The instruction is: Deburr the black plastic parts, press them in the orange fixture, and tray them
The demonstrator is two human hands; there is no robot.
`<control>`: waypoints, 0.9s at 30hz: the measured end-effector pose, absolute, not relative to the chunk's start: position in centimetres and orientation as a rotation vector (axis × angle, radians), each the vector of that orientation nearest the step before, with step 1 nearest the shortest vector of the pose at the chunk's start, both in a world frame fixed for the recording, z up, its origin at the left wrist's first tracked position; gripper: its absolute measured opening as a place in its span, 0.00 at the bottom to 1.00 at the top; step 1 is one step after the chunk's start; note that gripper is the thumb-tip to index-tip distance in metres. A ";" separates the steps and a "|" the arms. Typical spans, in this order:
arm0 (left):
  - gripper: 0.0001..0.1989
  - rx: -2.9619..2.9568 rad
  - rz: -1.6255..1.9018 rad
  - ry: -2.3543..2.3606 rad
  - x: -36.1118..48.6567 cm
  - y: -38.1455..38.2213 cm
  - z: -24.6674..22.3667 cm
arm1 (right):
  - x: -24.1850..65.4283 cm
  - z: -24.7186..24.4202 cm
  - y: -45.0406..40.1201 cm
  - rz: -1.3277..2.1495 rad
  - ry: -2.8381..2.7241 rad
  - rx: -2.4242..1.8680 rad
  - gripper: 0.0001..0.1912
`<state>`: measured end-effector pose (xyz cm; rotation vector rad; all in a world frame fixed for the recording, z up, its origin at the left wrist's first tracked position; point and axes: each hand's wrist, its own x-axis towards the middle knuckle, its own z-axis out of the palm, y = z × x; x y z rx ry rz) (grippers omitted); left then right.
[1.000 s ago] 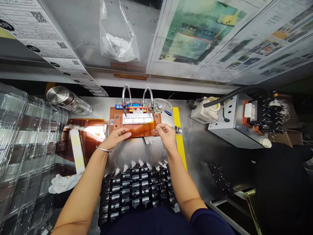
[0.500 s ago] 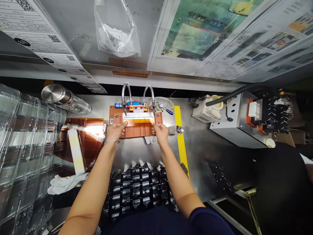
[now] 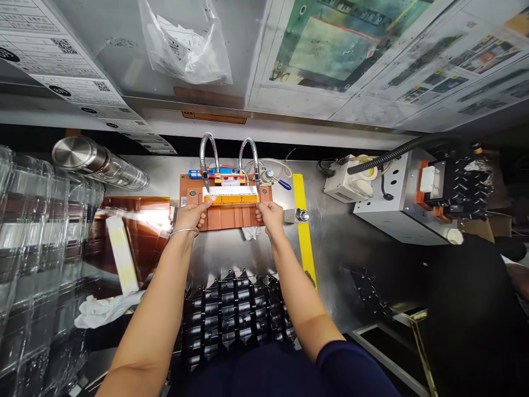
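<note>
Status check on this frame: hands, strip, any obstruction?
Left hand and right hand pressing amber strip ends onto orange fixture. Two gooseneck nozzles above, apart.

Bright overhead light, glare, warped edges

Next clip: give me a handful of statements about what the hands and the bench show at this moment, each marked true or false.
1. Both hands press at the ends of the orange strip on the brown fixture. True: left hand at its left end, right hand at its right.
2. The left wrist carries a thin bracelet. True.
3. The steel flask stands to the right of the fixture. False: it lies to the left.
4. Black parts are stacked between the forearms. True.
5. The yellow tape line runs left of the left hand. False: it runs right of the right hand.
</note>
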<state>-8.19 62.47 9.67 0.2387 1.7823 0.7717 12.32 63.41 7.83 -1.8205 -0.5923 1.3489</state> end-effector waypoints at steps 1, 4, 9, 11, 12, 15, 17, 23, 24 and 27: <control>0.24 0.225 0.772 1.780 -8.2 62.6 9.6 | 12.3 8.0 63.5 1.352 -0.587 -1.826 0.07; 0.25 0.213 0.780 1.773 -8.4 62.8 9.2 | 12.2 8.3 63.7 1.362 -0.581 -1.823 0.08; 0.23 0.219 0.789 1.777 -8.4 63.1 9.2 | 12.1 8.2 63.9 1.386 -0.563 -1.807 0.08; 0.24 0.212 0.791 1.787 -8.4 63.2 9.4 | 12.1 8.1 64.0 1.389 -0.545 -1.807 0.09; 0.24 0.210 0.794 1.788 -8.3 63.2 9.4 | 12.1 8.0 64.1 1.391 -0.538 -1.803 0.08; 0.23 0.214 0.816 1.781 -8.3 63.1 9.4 | 12.0 8.0 64.1 1.397 -0.524 -1.794 0.08; 0.22 0.217 0.832 1.780 -8.3 63.0 9.2 | 12.0 8.1 64.2 1.401 -0.519 -1.797 0.09; 0.22 0.265 0.799 1.803 -8.6 63.1 8.8 | 12.1 8.1 64.2 1.420 -0.542 -1.817 0.10; 0.22 0.288 0.767 1.794 -8.9 63.2 8.9 | 12.2 8.1 64.1 1.432 -0.547 -1.821 0.11; 0.19 0.357 0.628 1.736 -10.1 63.6 9.1 | 12.7 8.3 64.1 1.505 -0.540 -1.837 0.13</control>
